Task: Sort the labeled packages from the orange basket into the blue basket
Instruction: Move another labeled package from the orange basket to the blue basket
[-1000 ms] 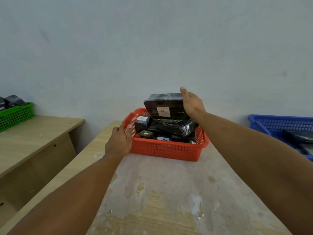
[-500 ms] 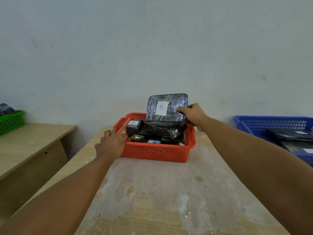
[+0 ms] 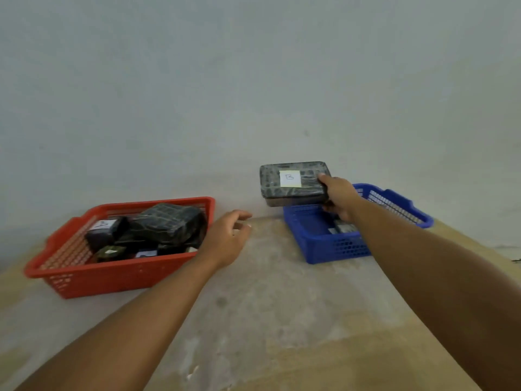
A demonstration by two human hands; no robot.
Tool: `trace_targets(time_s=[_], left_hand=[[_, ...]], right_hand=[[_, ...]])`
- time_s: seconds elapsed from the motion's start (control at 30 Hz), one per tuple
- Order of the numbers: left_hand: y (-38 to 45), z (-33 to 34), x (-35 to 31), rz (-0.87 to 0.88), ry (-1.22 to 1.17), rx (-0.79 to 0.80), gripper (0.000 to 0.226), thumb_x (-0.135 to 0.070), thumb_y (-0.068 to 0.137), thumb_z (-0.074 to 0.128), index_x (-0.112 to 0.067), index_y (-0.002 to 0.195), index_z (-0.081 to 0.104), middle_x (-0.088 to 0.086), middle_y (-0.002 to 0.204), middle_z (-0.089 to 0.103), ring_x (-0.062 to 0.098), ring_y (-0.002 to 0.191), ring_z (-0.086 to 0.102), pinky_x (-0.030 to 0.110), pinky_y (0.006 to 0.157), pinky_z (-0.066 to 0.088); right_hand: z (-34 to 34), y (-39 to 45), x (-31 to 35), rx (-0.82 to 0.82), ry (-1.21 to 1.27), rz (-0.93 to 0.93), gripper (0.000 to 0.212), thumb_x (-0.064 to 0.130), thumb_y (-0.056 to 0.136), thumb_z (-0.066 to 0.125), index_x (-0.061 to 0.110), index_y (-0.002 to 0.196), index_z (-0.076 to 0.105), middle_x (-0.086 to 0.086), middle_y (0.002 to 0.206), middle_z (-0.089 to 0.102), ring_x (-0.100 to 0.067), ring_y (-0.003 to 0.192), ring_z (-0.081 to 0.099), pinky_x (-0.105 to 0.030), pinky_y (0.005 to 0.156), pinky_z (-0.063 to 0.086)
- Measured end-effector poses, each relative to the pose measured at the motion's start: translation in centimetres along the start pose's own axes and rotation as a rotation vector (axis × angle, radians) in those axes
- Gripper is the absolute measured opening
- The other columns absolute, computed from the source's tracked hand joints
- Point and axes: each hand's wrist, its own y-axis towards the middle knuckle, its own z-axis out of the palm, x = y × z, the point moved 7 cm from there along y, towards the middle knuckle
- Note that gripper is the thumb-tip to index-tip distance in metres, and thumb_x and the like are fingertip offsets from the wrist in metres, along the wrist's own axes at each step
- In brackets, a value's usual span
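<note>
My right hand grips a flat black-wrapped package with a pale label marked B, held above the far left corner of the blue basket. Another wrapped package lies inside that basket, partly hidden by my arm. The orange basket sits at the left and holds several black-wrapped packages, one with a label marked A. My left hand hovers just right of the orange basket, fingers loosely curled and holding nothing.
Both baskets stand on a worn wooden table against a pale wall. A strip of bare tabletop separates the two baskets.
My right hand has lifted the B package out of the orange basket and carried it right, over the blue basket. My left hand has let go of the orange basket's rim. The view has swung right.
</note>
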Motion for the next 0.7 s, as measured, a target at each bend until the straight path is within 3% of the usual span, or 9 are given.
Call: trace_targets(time_s=[0.07, 0.13, 0.27, 0.43, 0.53, 0.63, 0.7], left_hand=[[1.0, 3.7, 0.0, -0.086, -0.037, 0.066, 0.038, -0.023, 0.096, 0.056, -0.018, 0.133, 0.056, 0.003, 0.136, 0.057, 0.013, 0.112, 0.057, 0.026, 0.092, 0.044], [2.2, 7.1, -0.6, -0.132, -0.051, 0.095, 0.05, -0.03, 0.096, 0.055, -0.018, 0.144, 0.045, 0.004, 0.149, 0.044, 0.019, 0.129, 0.048, 0.033, 0.105, 0.04], [4.8, 11.5, -2.2, -0.173, -0.104, 0.057, 0.064, -0.037, 0.097, 0.054, -0.016, 0.152, 0.028, 0.005, 0.158, 0.026, 0.018, 0.142, 0.031, 0.024, 0.107, 0.024], [6.1, 15.8, -1.4, -0.212, 0.05, 0.161, 0.066, -0.048, 0.098, 0.048, -0.025, 0.154, 0.023, 0.004, 0.166, 0.0, 0.023, 0.148, 0.02, 0.041, 0.118, 0.026], [5.9, 16.3, -0.5, -0.241, -0.044, 0.131, 0.066, -0.044, 0.099, 0.047, -0.029, 0.156, 0.017, 0.004, 0.166, 0.005, 0.024, 0.149, 0.02, 0.04, 0.117, 0.025], [5.9, 16.2, -0.1, -0.259, -0.154, 0.104, 0.077, -0.031, 0.1, 0.05, -0.028, 0.157, -0.003, 0.001, 0.163, 0.019, 0.02, 0.143, 0.031, 0.039, 0.116, 0.028], [5.7, 16.4, 0.4, -0.324, -0.224, 0.107, 0.082, -0.023, 0.099, 0.046, -0.034, 0.155, -0.013, -0.001, 0.155, 0.034, 0.015, 0.124, 0.046, 0.034, 0.102, 0.037]], right_hand=[[-3.4, 0.9, -1.2, -0.061, 0.006, 0.042, 0.033, 0.047, 0.093, 0.06, 0.014, 0.095, 0.064, -0.009, 0.09, 0.07, -0.026, 0.08, 0.066, -0.041, 0.068, 0.059], [-6.7, 1.8, -2.0, -0.109, 0.012, 0.084, 0.027, 0.041, 0.092, 0.061, 0.014, 0.094, 0.063, -0.009, 0.09, 0.067, -0.026, 0.079, 0.065, -0.039, 0.064, 0.058], [-11.3, 4.2, -2.8, -0.186, -0.1, 0.116, 0.028, 0.038, 0.086, 0.062, 0.012, 0.094, 0.062, -0.012, 0.096, 0.066, -0.029, 0.08, 0.065, -0.036, 0.057, 0.053], [-13.9, 7.8, -2.6, -0.293, -0.373, 0.081, 0.056, 0.039, 0.089, 0.063, 0.002, 0.128, 0.048, -0.019, 0.116, 0.061, -0.036, 0.093, 0.066, -0.045, 0.065, 0.062], [-14.4, 8.9, -2.9, -0.315, -0.617, 0.047, 0.066, 0.041, 0.094, 0.055, 0.002, 0.141, 0.032, -0.023, 0.135, 0.05, -0.042, 0.114, 0.056, -0.052, 0.091, 0.053], [-13.3, 8.4, -2.6, -0.324, -0.788, -0.149, 0.065, 0.053, 0.093, 0.05, 0.009, 0.14, 0.038, -0.018, 0.144, 0.042, -0.04, 0.124, 0.047, -0.051, 0.094, 0.043], [-11.1, 7.4, -1.5, -0.246, -0.867, -0.377, 0.063, 0.064, 0.089, 0.05, 0.022, 0.135, 0.048, -0.009, 0.145, 0.044, -0.036, 0.127, 0.044, -0.056, 0.096, 0.041]])
